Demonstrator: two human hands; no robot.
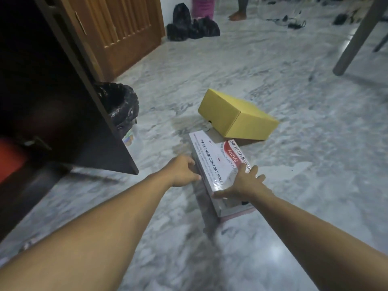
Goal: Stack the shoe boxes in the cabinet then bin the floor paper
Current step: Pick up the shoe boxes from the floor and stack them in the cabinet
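A white and red shoe box (214,160) lies on the marble floor ahead of me, resting on top of another pale box (235,208). My left hand (182,171) grips its left side and my right hand (243,182) clasps its near right corner. Behind it a yellow cardboard box (237,114) sits tilted on a brown box (218,135). The dark wooden cabinet (42,91) stands open at the left, with something red (10,156) inside. A bin lined with a black bag (121,103) stands beside the cabinet door. A pale sheet of paper (287,171) lies on the floor to the right.
A wooden door (117,28) is at the back left, with black bags (189,26) and a pink container (202,7) beyond. A person's bare foot (237,15) shows at the top. A grey table leg (357,38) slants at the right. A small packet (130,137) lies by the bin.
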